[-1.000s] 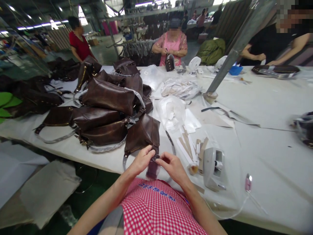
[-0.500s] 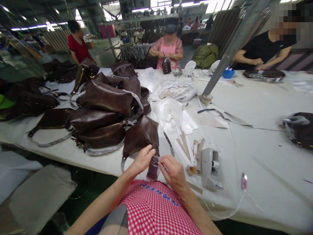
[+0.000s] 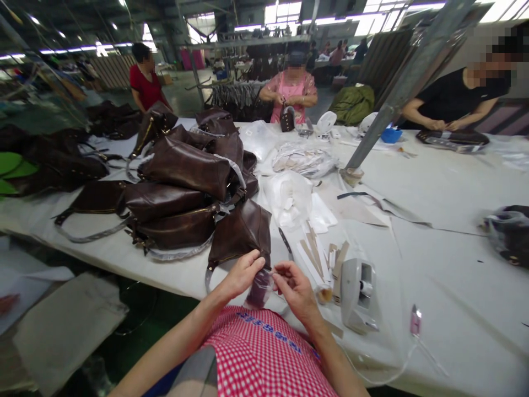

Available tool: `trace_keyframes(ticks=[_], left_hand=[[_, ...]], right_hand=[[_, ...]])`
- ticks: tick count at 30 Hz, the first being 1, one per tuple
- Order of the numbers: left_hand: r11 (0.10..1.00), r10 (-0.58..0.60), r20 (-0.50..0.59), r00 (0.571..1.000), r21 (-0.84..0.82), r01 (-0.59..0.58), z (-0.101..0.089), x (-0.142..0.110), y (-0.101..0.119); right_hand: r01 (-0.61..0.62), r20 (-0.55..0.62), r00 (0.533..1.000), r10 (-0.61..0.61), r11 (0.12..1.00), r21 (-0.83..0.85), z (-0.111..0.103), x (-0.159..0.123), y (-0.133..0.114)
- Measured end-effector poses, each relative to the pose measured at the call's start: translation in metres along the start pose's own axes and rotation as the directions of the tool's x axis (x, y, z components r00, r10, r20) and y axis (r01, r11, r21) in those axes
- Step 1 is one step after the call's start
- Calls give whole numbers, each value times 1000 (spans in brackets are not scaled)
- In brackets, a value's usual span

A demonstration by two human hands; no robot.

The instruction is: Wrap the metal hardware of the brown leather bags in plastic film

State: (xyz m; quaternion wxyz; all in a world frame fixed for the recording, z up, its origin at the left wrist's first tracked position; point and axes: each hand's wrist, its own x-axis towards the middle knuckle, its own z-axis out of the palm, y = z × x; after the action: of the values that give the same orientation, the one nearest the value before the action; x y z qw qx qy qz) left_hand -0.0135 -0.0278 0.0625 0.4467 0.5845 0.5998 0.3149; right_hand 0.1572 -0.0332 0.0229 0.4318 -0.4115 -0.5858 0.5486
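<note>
A dark brown leather bag (image 3: 242, 227) lies at the table's front edge. From its near corner, a wide dark strap (image 3: 259, 289) wrapped in clear plastic film (image 3: 269, 284) hangs toward my apron. My left hand (image 3: 244, 274) is closed on the strap's upper end, beside the bag. On the other side, my right hand (image 3: 295, 288) pinches at the film's edge with thumb and forefinger; the exact bit between the fingertips is too small to make out.
A pile of brown bags (image 3: 185, 165) fills the left. A tape dispenser (image 3: 359, 295), card strips (image 3: 314, 256), a dark slim tool (image 3: 285, 242) and pink-handled snips (image 3: 415, 321) lie to the right. A slanted metal post (image 3: 384, 118) rises from the table. Co-workers stand across it.
My right hand has moved slightly away from the strap, and the plastic film around it looks wider and looser. My left hand stays at the strap. The whole view has shifted a little.
</note>
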Motion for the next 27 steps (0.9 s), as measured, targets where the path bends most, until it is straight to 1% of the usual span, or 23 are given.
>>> trace_keyframes(ticks=[1, 3, 7, 9, 12, 14, 16, 17, 19, 22, 25, 27], left_hand=[[1000, 5, 4, 1000, -1, -5, 0, 0, -1], [1000, 10, 11, 1000, -8, -10, 0, -1, -2], [999, -2, 8, 1000, -51, 2, -1, -3, -6], [996, -12, 10, 1000, -87, 13, -2, -4, -6], [990, -26, 13, 1000, -141, 28, -4, -4, -6], [982, -33, 19, 999, -185, 36, -5, -4, -4], [972, -36, 42, 998, -232, 45, -6, -4, -3], [967, -36, 56, 998, -251, 49, -6, -4, -2], [959, -36, 72, 997, -277, 55, -6, -3, -2], [951, -30, 97, 995, -305, 59, -5, -2, -3], [945, -12, 118, 993, -323, 50, -6, 1, -6], [943, -15, 109, 994, -328, 50, -8, 2, -6]], right_hand=[[16, -2, 1000, -16, 1000, -16, -2, 2, 1], [90, -26, 995, -93, 991, -103, -4, 5, 1], [218, -52, 969, -241, 935, -280, -4, 10, -1], [291, -23, 947, -320, 888, -356, -3, 11, -1], [404, 45, 901, -432, 797, -449, -1, 13, -2], [455, 71, 872, -485, 747, -485, -1, 13, -4], [485, 84, 852, -517, 719, -498, 0, 13, -5], [489, 87, 850, -519, 718, -495, 0, 13, -5], [461, 79, 871, -486, 749, -477, 0, 13, -4], [361, 22, 920, -391, 824, -436, 0, 14, 1], [289, -39, 944, -329, 876, -386, 2, 16, 7], [236, -81, 958, -275, 916, -326, 5, 19, 10]])
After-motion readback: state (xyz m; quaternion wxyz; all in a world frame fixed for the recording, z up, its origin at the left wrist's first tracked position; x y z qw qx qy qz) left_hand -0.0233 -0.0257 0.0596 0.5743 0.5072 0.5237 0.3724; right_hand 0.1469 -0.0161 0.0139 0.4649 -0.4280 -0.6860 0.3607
